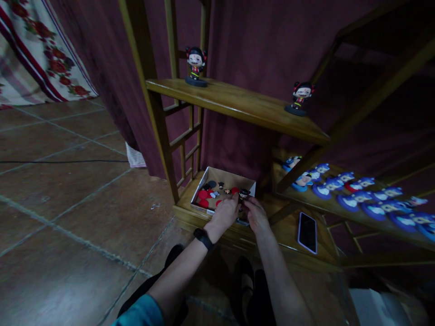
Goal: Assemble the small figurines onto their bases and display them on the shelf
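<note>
A shallow cardboard box (231,173) stands on the low wooden shelf, holding red discs (203,194), a dark disc (212,184) and several small figurine parts (220,185). Over its right end, both hands come together at a small black-haired figurine (244,194). My left hand (227,211), with a black band on the wrist, has its fingers at the figurine's left side. From the right, the fingers of my right hand (255,214) are bent against the figurine. The hands partly hide its lower part and the near wall of the box.
Two finished-looking figurines (196,65) on dark bases stand on the upper wooden shelf (234,100). Rows of blue-based figurines (353,199) fill the shelf to the right. A phone (307,232) lies right of the box. Slanted wooden posts frame the shelves; a cable (64,161) crosses the tiled floor.
</note>
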